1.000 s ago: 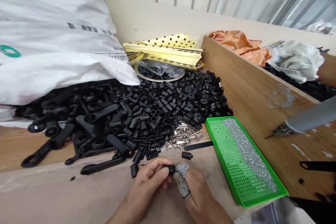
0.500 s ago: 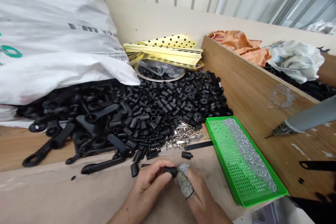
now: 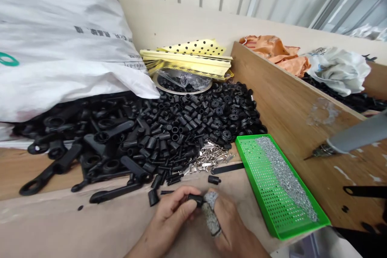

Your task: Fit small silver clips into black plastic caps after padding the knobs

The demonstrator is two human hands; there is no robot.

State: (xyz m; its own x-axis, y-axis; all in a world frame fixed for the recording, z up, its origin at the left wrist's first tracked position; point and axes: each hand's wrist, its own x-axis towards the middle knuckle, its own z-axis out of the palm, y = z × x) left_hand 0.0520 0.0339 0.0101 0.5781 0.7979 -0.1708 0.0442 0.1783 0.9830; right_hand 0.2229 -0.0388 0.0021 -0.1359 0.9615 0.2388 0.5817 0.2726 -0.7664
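Note:
My left hand [image 3: 169,217] pinches a small black plastic sleeve [image 3: 195,198] at the bottom centre of the bench. My right hand [image 3: 225,225], with a grey knitted cot on one finger, presses against the sleeve's other end, fingers closed round it. Just beyond the hands lie loose black sleeves [image 3: 214,179], a heap of small silver metal clips [image 3: 208,157] and a large pile of black plastic parts [image 3: 169,129]. Long black handles with ring ends [image 3: 60,165] lie to the left.
A green perforated tray [image 3: 256,177] holding small silver bits stands to the right. A big white sack [image 3: 54,40] fills the left. Yellow dotted bags [image 3: 193,58] cover a metal bowl [image 3: 169,87]. A grey powered driver [image 3: 347,141] hangs over the wooden divider [image 3: 287,100].
Both hands stay together on the black sleeve, shifting only slightly. The view has drifted a little to the right, so the scene sits slightly further left.

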